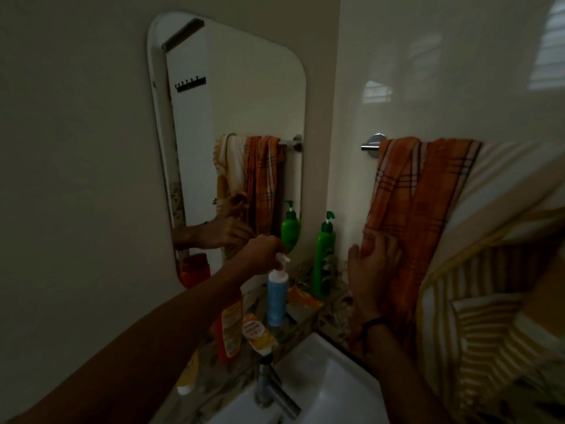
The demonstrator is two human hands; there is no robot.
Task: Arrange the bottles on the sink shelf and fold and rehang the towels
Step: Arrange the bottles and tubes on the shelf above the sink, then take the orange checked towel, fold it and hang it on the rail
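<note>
your left hand (264,252) grasping the blue bottle (276,298) by its pump, right hand (371,270) released, flat on the orange towel (412,191)

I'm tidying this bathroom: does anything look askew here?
Yes. The orange plaid towel hangs bunched and slanted on its bar, and an orange tube lies tipped on the shelf beside the upright blue bottle.

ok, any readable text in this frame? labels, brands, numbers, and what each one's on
No text is legible; the frame is dark and blurred.
On the red bottle: yellow label with print, too blurred to read.
On the orange-and-white tube by the tap: a dark band of lettering, unreadable.
On the orange packet: print blurred.
On the green pump bottle: label patch too small to read.
On the blue bottle: no print visible.
</note>
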